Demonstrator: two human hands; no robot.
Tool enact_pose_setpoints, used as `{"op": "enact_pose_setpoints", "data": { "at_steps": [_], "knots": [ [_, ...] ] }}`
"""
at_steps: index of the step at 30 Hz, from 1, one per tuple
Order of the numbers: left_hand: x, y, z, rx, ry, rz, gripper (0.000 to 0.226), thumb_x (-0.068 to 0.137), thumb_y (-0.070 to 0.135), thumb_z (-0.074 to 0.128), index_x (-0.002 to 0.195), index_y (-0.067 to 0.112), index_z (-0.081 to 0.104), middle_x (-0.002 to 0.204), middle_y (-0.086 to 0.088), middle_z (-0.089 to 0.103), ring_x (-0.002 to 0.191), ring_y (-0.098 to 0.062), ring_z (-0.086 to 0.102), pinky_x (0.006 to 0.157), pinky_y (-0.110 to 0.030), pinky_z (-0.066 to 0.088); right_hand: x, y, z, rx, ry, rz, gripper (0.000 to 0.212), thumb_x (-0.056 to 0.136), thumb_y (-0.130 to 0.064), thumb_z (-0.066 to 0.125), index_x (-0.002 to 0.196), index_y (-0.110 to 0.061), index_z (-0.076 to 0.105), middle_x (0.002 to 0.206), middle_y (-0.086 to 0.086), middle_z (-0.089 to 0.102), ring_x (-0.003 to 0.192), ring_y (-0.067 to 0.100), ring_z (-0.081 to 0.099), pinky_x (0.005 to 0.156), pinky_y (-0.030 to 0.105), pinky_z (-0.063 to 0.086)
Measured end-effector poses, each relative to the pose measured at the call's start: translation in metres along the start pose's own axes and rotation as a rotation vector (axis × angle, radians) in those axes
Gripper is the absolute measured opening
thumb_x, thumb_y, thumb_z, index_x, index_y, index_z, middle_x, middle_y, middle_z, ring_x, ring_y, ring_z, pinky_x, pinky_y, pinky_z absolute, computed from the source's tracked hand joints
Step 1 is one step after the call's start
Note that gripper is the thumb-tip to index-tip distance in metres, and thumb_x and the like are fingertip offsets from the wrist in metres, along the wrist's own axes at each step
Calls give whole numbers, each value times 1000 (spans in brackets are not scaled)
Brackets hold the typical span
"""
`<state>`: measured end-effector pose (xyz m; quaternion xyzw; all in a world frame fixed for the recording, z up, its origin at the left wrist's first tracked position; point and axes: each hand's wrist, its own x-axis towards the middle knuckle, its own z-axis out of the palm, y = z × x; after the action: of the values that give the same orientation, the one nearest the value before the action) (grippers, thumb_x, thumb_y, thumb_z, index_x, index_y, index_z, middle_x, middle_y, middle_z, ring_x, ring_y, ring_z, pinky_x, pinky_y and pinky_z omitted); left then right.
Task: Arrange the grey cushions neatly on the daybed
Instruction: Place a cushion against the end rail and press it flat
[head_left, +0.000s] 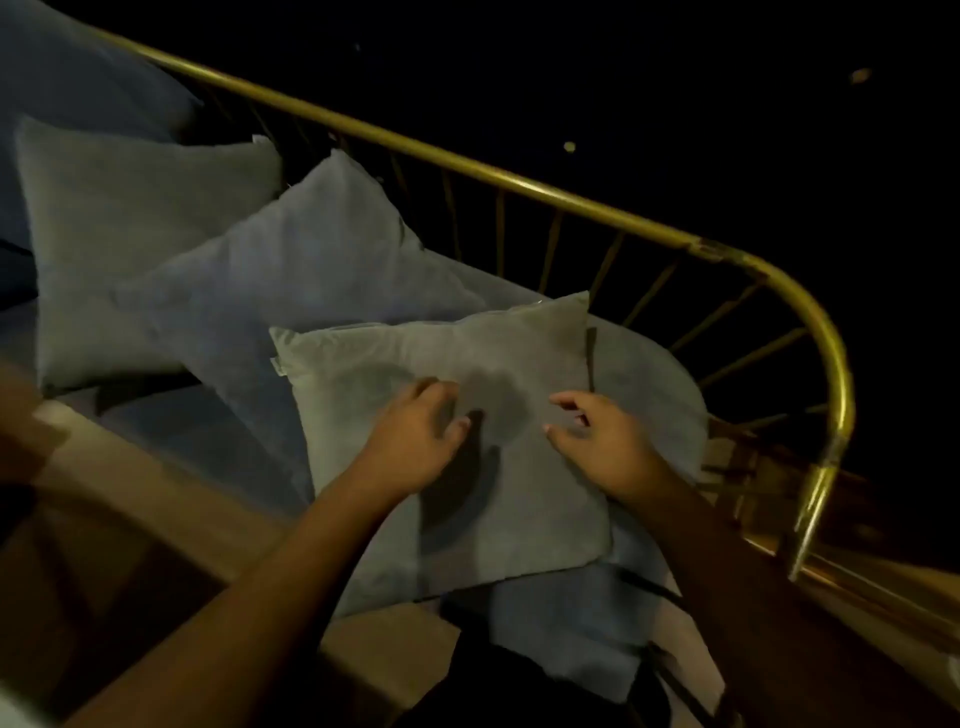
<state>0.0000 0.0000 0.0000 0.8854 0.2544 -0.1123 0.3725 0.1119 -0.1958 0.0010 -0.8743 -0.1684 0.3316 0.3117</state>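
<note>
— Bare left hand (415, 434), fingers spread, gripping nothing, resting low on the nearest grey cushion (467, 467) at frame centre?

— Yes. Right hand (605, 434) likewise loose and empty, just above the same cushion.

— Beyond?

— Second grey cushion (291, 270) tilted behind, overlapped at its lower corner; third (130, 234) at upper left. Brass rail (519, 182) curving along the daybed mattress (649, 364), upper right.
</note>
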Motion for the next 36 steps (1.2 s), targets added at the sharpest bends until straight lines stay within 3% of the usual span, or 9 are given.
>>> {"op": "enact_pose_setpoints", "data": {
  "at_steps": [3,6,9,12,17,22,28,32,36],
  "knots": [
    [21,-45,11,137,22,-201,55,84,45,54,134,25,42,144,-13,36,127,-37,41,109,-51,32,34,15,17,21,-25,66,65,85,-33,66,141,-13,40,144,11,46,132,28,44,105,30,34],
    [15,-80,14,300,130,-267,62,80,59,53,136,43,31,154,-7,14,138,-40,19,114,-58,15,63,29,34,57,-34,182,87,79,-43,70,150,-18,24,152,15,32,139,33,34,113,43,32],
    [9,-106,12,139,247,-379,86,63,75,58,136,52,21,158,-3,-1,143,-39,1,114,-59,11,84,42,49,179,4,283,104,70,-56,72,150,-33,10,158,12,20,142,34,27,114,47,30],
    [10,-120,13,-107,330,-469,100,60,62,75,139,52,15,159,-2,-12,145,-37,-1,115,-54,15,95,56,59,286,33,323,120,53,-71,70,147,-45,0,160,5,16,143,33,25,113,51,31],
    [10,-136,12,-504,376,-508,110,70,45,77,145,42,-3,158,3,15,139,-20,28,113,-44,30,94,66,69,435,88,359,109,67,-46,78,148,-40,5,157,4,24,139,33,32,108,44,33],
    [6,-125,11,-600,388,-480,104,72,44,75,145,43,1,155,8,22,133,-15,36,109,-41,34,70,60,69,480,99,366,104,61,-61,73,143,-53,9,152,3,35,135,34,39,106,53,39],
    [-20,-98,5,-654,333,-382,102,65,59,73,144,43,10,155,8,26,137,-18,36,111,-50,34,18,56,49,464,143,277,104,78,-34,74,151,-34,-1,158,-1,22,141,22,29,100,23,27],
    [-31,-66,-5,-617,299,-267,98,68,54,73,145,36,15,149,7,35,133,-17,41,111,-47,35,-28,55,33,416,238,226,120,61,-58,75,150,-35,-2,159,-2,20,142,20,28,114,33,25],
    [-37,-33,-19,-544,212,-221,101,65,59,72,145,40,13,146,7,40,129,-20,45,109,-45,36,-72,56,18,452,319,264,127,52,-74,72,148,-40,-3,156,-5,27,140,20,33,114,45,32]
  ]
}}
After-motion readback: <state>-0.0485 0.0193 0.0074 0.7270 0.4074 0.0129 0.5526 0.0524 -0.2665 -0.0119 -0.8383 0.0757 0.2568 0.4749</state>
